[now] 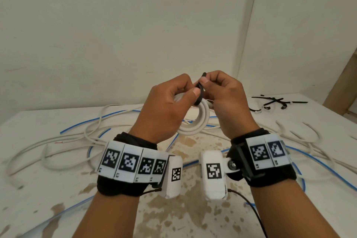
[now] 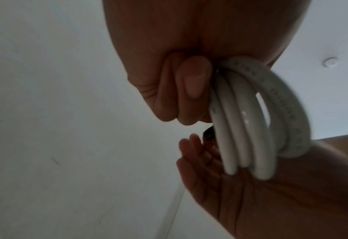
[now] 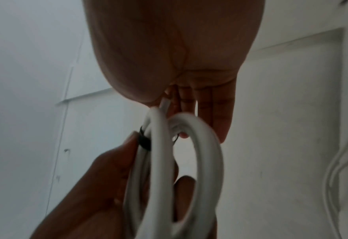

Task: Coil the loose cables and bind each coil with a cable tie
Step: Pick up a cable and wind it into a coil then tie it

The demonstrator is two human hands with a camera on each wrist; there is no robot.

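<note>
A white cable coil of several loops hangs in the air above the table, between both hands. My left hand grips the coil's top, fingers curled round the loops, thumb on a black cable tie looped over the coil. My right hand pinches the tie's upper end between thumb and forefinger. In the right wrist view the black tie crosses the white loops beside the left thumb.
Loose white cables and thin blue cables sprawl over the stained white table. Spare black cable ties lie at the back right. A white wall stands close behind. More white cable lies at right.
</note>
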